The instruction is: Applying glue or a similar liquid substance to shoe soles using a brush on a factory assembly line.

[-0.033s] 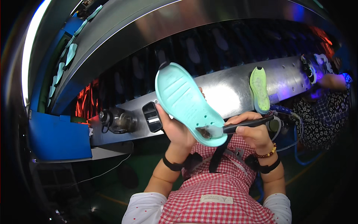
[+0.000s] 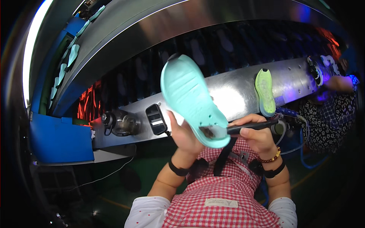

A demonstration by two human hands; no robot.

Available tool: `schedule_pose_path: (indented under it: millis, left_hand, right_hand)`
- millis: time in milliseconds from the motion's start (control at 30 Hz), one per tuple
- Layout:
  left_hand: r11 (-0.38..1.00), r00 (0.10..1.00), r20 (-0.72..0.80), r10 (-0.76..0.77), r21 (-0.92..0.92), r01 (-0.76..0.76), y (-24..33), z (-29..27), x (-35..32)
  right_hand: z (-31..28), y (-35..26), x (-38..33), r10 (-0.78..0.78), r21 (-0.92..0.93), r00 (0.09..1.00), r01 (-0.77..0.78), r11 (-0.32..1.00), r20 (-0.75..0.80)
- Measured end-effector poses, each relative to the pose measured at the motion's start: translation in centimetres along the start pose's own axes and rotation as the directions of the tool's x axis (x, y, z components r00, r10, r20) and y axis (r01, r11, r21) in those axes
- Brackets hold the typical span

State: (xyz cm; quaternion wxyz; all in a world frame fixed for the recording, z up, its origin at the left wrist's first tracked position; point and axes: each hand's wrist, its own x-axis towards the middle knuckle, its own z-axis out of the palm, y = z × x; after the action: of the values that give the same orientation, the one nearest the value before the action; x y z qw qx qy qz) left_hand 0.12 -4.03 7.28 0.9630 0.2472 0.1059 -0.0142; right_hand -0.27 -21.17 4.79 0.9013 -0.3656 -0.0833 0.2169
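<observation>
Turquoise shoe sole [image 2: 186,91] held up in the air over the worktop's [image 2: 232,93] near edge, its lower end overlapping the apron [image 2: 224,190] from this viewpoint. Left hand [image 2: 187,138]: grip holding the sole, palm behind its lower left side, thumb upright along that edge; the other fingers are mostly hidden behind the sole, so their spread cannot be told. Presumably held this way to leave the broad face clear and turned up toward the wearer. Right hand [image 2: 256,136]: grip narrow, closed around the black handle of a brush [image 2: 251,127], thumb below and fingers above, much like a pen hold, probably for fine control. Brush head lies over the sole's lower end, near the small holes; contact looks likely, though blur leaves the pressure unclear. Black compartmented tray [image 2: 156,119] sits at the worktop's near edge, just left of the left hand, perhaps for easy reach. Clear jug [image 2: 125,123] with dark lid stands toward the left end, seemingly out of the way. Lime-green sole [image 2: 264,91] lies right of centre, lower end by the near edge. Co-worker's arm [image 2: 338,83] at the right end.
</observation>
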Motion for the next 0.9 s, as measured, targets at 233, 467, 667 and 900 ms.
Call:
schedule_pose_path:
  millis: [233, 467, 667, 900]
  left_hand:
    - [0.969, 0.898, 0.365, -0.247, 0.086, 0.231, -0.2, -6.0, 0.2]
    - [0.891, 0.853, 0.269, -0.448, 0.219, 0.399, 1.6, -4.3, 0.7]
    - [0.698, 0.694, 0.208, -0.689, 0.446, 0.56, 3.3, -3.5, 0.6]
    - [0.542, 0.658, 0.135, -0.741, 0.699, 0.467, 4.5, -2.9, 0.6]
  right_hand:
    - [1.5, -2.8, -0.8, 0.112, -0.621, 0.975, 0.031, 0.783, 0.19]
    - [2.0, -3.3, 0.0, 0.096, -0.74, 0.907, 0.269, 0.616, 0.409]
    - [2.2, -5.7, 0.4, 0.057, -0.729, 0.884, 0.346, 0.591, 0.465]
    - [2.5, -8.2, 0.6, 0.267, -0.752, 0.74, 0.457, 0.475, 0.618]
